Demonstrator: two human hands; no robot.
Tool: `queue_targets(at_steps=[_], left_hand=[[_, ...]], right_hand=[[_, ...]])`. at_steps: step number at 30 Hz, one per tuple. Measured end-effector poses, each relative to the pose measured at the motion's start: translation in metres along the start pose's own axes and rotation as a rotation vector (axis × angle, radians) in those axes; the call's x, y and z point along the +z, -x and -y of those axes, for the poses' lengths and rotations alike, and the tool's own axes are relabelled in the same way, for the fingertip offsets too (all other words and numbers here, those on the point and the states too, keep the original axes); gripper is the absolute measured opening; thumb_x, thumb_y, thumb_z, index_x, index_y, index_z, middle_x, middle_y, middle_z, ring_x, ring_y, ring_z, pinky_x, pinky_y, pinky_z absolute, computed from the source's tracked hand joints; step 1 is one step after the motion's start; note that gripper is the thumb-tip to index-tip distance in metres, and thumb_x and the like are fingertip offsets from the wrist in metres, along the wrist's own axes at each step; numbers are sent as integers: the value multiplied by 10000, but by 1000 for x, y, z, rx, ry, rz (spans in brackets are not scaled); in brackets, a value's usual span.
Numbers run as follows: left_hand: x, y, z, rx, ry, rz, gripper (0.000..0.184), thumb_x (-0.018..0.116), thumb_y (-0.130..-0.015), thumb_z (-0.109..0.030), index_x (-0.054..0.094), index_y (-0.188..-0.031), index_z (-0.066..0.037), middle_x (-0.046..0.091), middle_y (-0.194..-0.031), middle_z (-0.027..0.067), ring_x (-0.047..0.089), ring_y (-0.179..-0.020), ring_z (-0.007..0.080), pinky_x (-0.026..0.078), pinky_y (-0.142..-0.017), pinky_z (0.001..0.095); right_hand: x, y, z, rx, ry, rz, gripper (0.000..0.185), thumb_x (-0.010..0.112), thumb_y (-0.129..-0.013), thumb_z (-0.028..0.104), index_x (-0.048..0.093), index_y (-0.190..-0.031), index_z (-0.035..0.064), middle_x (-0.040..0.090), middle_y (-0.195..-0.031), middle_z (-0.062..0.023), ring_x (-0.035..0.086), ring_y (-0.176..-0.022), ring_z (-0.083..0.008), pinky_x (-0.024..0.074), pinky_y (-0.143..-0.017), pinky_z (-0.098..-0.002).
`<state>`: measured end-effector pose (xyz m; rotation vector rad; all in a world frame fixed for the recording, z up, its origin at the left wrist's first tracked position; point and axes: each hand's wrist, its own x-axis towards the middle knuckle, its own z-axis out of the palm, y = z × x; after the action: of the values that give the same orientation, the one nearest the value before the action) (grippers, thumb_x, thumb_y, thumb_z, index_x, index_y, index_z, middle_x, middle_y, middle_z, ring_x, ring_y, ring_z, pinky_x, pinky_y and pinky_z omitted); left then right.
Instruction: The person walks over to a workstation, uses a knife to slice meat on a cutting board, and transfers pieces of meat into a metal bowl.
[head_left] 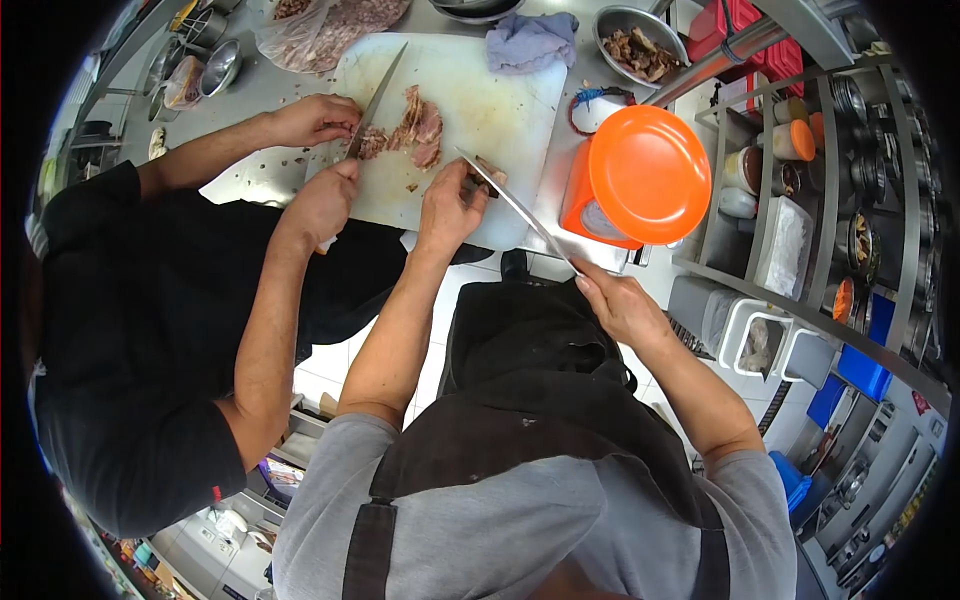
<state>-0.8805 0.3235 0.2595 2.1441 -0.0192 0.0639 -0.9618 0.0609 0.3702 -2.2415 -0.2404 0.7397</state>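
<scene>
My right hand (622, 302) grips the handle end of a long, thin knife (520, 208), its blade pointing up and left over the board's near right corner. My left hand (450, 207) has its fingers closed on a piece of meat (487, 174) beside the blade. Both rest at the white cutting board (500, 110). Sliced, pinkish cooked meat (425, 135) lies mid-board, left of my left hand. A co-worker at my left holds another knife (380, 92) in one hand (322, 205), with the other hand (318, 121) by chopped meat (372, 143).
An orange container (650, 175) stands right of the board. Behind it sits a metal bowl (640, 45) of meat pieces. A grey-blue cloth (532, 43) lies on the board's far edge, and a plastic bag (320, 35) of chopped meat lies beyond. Metal shelving (815, 200) rises at right.
</scene>
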Motion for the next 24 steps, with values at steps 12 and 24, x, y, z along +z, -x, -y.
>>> queue_targets(at_steps=[12,24], left_hand=[[11,4,4,30,-64,-102,280,688,-751,-9,602,-1017,11,652,-941,155,649,-827,300,547,-687,368],[11,1,6,2,-39,-94,254,714,-728,-36,609,-956,-1,653,-924,129,641,-785,284,538,-681,358]], right_hand=[[11,-36,8,1,48,-6,413,391,-1036,335,505,-1328,66,642,-997,-286,602,-973,-461,462,-824,-530],[-3,5,1,41,9,-51,374,446,-1029,322,562,-1290,80,629,-776,-218,625,-765,-391,485,-728,-464]])
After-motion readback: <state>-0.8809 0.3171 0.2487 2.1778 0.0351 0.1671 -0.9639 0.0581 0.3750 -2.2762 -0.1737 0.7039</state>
